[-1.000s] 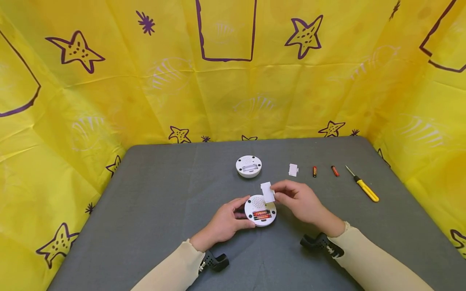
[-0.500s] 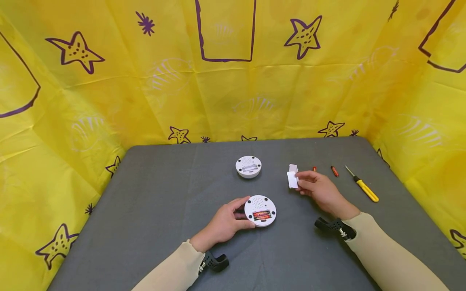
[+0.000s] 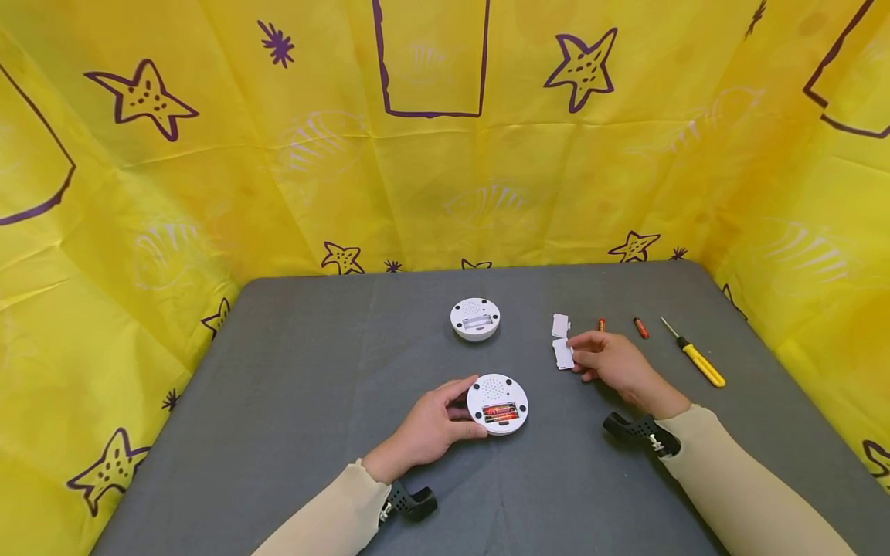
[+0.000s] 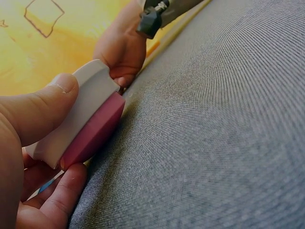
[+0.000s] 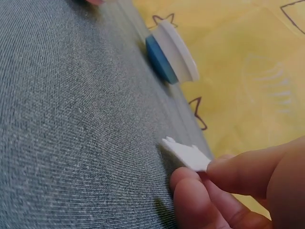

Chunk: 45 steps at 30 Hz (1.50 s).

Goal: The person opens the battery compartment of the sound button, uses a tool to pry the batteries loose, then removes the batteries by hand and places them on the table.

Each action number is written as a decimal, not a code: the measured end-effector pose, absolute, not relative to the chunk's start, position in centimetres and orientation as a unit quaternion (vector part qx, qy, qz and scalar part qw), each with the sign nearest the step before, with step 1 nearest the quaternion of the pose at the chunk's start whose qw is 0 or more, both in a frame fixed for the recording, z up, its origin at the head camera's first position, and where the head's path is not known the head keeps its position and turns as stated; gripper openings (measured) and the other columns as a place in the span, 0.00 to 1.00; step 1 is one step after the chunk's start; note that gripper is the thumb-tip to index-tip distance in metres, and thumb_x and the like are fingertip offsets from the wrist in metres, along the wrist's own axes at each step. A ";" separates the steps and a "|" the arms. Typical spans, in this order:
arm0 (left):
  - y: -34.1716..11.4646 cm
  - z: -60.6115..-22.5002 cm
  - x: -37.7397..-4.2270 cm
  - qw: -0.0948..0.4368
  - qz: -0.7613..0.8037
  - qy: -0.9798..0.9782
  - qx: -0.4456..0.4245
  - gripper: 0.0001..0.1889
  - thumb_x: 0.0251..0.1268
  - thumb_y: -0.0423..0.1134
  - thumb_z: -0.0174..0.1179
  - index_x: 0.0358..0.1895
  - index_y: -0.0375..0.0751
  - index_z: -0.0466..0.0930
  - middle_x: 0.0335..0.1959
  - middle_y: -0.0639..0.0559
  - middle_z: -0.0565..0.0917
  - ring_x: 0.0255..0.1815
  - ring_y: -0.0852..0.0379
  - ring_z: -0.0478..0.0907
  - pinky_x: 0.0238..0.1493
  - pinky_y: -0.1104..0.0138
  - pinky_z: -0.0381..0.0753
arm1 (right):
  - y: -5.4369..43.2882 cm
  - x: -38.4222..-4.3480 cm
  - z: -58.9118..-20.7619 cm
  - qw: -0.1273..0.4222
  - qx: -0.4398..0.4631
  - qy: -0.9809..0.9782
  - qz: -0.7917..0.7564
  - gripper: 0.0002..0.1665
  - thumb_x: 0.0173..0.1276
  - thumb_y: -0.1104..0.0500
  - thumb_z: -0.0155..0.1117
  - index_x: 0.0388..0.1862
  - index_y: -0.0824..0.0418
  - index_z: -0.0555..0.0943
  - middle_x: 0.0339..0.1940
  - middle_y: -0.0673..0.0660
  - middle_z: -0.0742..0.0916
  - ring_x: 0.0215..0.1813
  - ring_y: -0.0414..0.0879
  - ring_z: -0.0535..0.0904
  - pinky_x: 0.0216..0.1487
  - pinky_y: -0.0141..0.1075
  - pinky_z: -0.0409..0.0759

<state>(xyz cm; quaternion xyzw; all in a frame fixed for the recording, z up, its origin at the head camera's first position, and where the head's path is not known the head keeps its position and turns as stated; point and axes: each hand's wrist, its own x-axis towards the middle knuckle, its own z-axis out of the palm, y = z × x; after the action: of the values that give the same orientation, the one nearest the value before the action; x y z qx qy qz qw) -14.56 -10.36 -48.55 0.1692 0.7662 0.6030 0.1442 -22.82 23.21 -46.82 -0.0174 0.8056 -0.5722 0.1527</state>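
Observation:
My left hand (image 3: pixel 426 426) grips a round white button-like device (image 3: pixel 492 388) by its left side, thumb on top and fingers beneath. Two red batteries (image 3: pixel 501 412) lie in its uncovered battery compartment. Its pink dome (image 4: pixel 97 129) faces down against the cloth in the left wrist view. To the right, my right hand (image 3: pixel 617 369) pinches a small white battery cover (image 3: pixel 562 354) between thumb and fingers. The cover (image 5: pixel 187 154) is tilted close over the cloth in the right wrist view. Just beyond it lies a second white battery cover (image 3: pixel 560 324).
A second round device (image 3: pixel 475 312) stands farther back with a bare battery compartment; its dome (image 5: pixel 159 58) is blue. Two loose red batteries, one (image 3: pixel 640 328) in full view and one (image 3: pixel 601 325) partly behind my right hand, lie near a yellow screwdriver (image 3: pixel 702 364). Yellow cloth (image 3: pixel 417 193) surrounds the table.
My right hand has carried the battery cover from above the held device to the right and lowered it in front of the other cover. My left hand stays in place.

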 end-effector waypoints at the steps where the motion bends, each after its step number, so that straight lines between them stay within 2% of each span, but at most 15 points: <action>1: -10.4 -48.6 -14.6 0.144 0.603 0.766 0.169 0.42 0.54 0.35 0.76 0.73 0.35 0.66 0.62 0.47 0.76 0.49 0.56 0.83 0.49 0.67 0.81 | 23.2 -22.8 -46.8 0.153 -0.017 0.807 -0.570 0.18 0.72 0.67 0.61 0.59 0.72 0.78 0.40 0.61 0.84 0.37 0.47 0.82 0.35 0.36 0.84; 17: -10.4 -48.5 -14.5 0.148 0.598 0.771 0.163 0.42 0.54 0.35 0.76 0.73 0.38 0.66 0.62 0.48 0.75 0.50 0.56 0.82 0.49 0.68 0.81 | 23.1 -23.2 -47.2 0.146 -0.010 0.830 -0.539 0.17 0.71 0.67 0.64 0.57 0.70 0.80 0.33 0.60 0.82 0.29 0.47 0.80 0.32 0.35 0.83; 24: -10.4 -48.5 -14.5 0.147 0.595 0.773 0.164 0.42 0.54 0.35 0.76 0.73 0.37 0.66 0.63 0.47 0.75 0.49 0.56 0.82 0.49 0.68 0.81 | 23.2 -23.2 -47.2 0.145 -0.008 0.832 -0.536 0.21 0.71 0.67 0.64 0.62 0.70 0.78 0.36 0.60 0.82 0.30 0.47 0.80 0.32 0.35 0.83; 33: -10.4 -48.5 -14.7 0.143 0.597 0.771 0.171 0.42 0.54 0.34 0.76 0.73 0.36 0.66 0.62 0.47 0.76 0.49 0.56 0.83 0.49 0.68 0.81 | 23.3 -23.0 -46.7 0.153 -0.010 0.821 -0.550 0.20 0.71 0.65 0.64 0.60 0.70 0.79 0.36 0.61 0.82 0.31 0.48 0.80 0.33 0.36 0.83; 37: -10.5 -48.4 -14.7 0.148 0.597 0.770 0.169 0.42 0.54 0.35 0.76 0.73 0.38 0.66 0.62 0.48 0.75 0.50 0.56 0.82 0.49 0.67 0.81 | 24.3 -22.5 -46.1 0.155 0.000 0.777 -0.610 0.24 0.74 0.59 0.63 0.63 0.71 0.75 0.44 0.64 0.83 0.36 0.50 0.82 0.38 0.38 0.84; 39: -10.5 -48.4 -14.6 0.150 0.594 0.772 0.170 0.42 0.54 0.35 0.76 0.74 0.39 0.66 0.62 0.48 0.75 0.50 0.56 0.82 0.50 0.67 0.81 | 25.3 -22.0 -45.6 0.158 0.001 0.726 -0.670 0.21 0.76 0.57 0.60 0.62 0.66 0.78 0.49 0.62 0.84 0.43 0.51 0.84 0.43 0.40 0.84; 42: -10.5 -48.4 -14.6 0.150 0.591 0.774 0.172 0.42 0.54 0.35 0.76 0.74 0.39 0.66 0.62 0.48 0.75 0.50 0.56 0.82 0.50 0.67 0.81 | 27.5 -21.2 -44.7 0.169 -0.033 0.603 -0.779 0.18 0.81 0.55 0.51 0.60 0.60 0.80 0.55 0.58 0.85 0.53 0.53 0.83 0.53 0.43 0.82; 45: -10.4 -48.4 -14.6 0.148 0.590 0.774 0.173 0.42 0.54 0.35 0.76 0.74 0.38 0.66 0.62 0.47 0.75 0.50 0.55 0.82 0.50 0.67 0.81 | 30.1 -20.5 -44.0 0.192 -0.080 0.449 -0.869 0.23 0.84 0.55 0.39 0.62 0.60 0.80 0.61 0.61 0.82 0.63 0.58 0.77 0.63 0.48 0.74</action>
<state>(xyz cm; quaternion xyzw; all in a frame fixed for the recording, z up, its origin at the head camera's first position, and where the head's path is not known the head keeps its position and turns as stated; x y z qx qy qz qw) -14.61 -10.44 -48.45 0.1730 0.7743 0.5904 0.1483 -20.54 30.14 -43.97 -0.0802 0.4486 -0.8692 0.1917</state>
